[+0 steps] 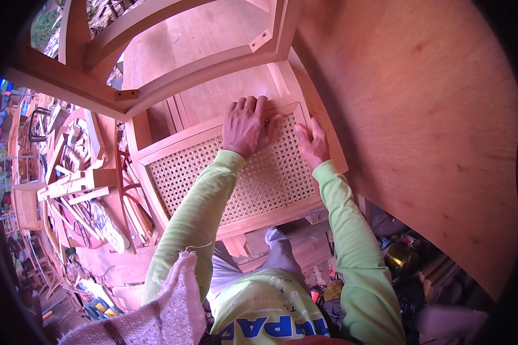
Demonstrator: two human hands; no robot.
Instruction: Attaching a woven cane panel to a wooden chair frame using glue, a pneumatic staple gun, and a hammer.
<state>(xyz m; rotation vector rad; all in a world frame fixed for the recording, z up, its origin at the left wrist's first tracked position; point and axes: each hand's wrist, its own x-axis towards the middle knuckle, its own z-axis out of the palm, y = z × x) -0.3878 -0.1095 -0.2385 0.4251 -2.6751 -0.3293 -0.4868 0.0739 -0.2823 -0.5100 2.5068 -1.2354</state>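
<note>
A wooden-framed cane panel (259,178), with open woven mesh inside pale rails, lies in front of me in an unpainted wooden chair frame (193,72). My left hand (244,126) is closed over the panel's far rail, its fingers bent across the edge and its thumb toward the right. At the panel's right side, my right hand (313,144) grips the side rail, with the thumb on the cane side and the fingers along the outer edge. The undersides of both hands are hidden.
A large sheet of plywood (437,103) rises close on the right. Wood offcuts (77,167) are piled at the left. A pale cloth (155,310) hangs near my left arm, and a brass-coloured container (398,257) sits among clutter at the lower right.
</note>
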